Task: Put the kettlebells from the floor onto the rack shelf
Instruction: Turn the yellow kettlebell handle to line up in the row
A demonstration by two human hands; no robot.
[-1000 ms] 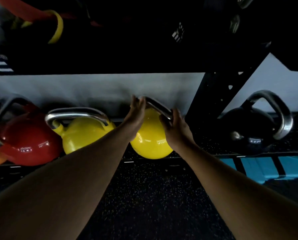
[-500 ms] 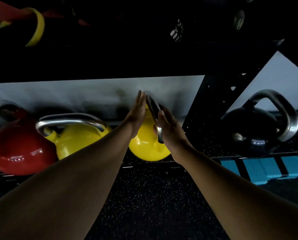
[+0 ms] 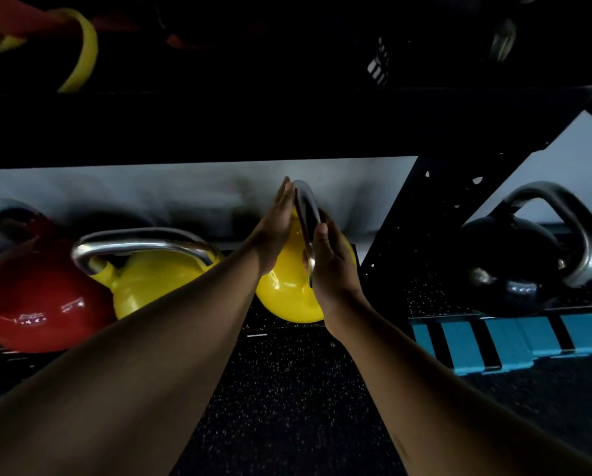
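A yellow kettlebell (image 3: 287, 297) stands on the low rack shelf (image 3: 428, 293), its steel handle (image 3: 306, 207) turned edge-on to me. My left hand (image 3: 275, 228) lies flat against the left side of that handle, fingers straight. My right hand (image 3: 332, 266) presses flat against the handle's right side, so the handle is clamped between both palms. To the left on the same shelf sit a second yellow kettlebell (image 3: 157, 280) and a red kettlebell (image 3: 40, 304). A black kettlebell (image 3: 514, 269) sits to the right, past the rack's upright.
A black perforated upright (image 3: 425, 214) slants up just right of my hands. A dark upper shelf (image 3: 253, 125) hangs low overhead, with a yellow band (image 3: 85, 53) on it. A blue striped block (image 3: 494, 341) lies at the right. Speckled black floor (image 3: 287, 400) stretches below.
The yellow kettlebell's handle has turned from crosswise to edge-on. My hands shifted from gripping its ends to pressing flat on both sides, and rose slightly.
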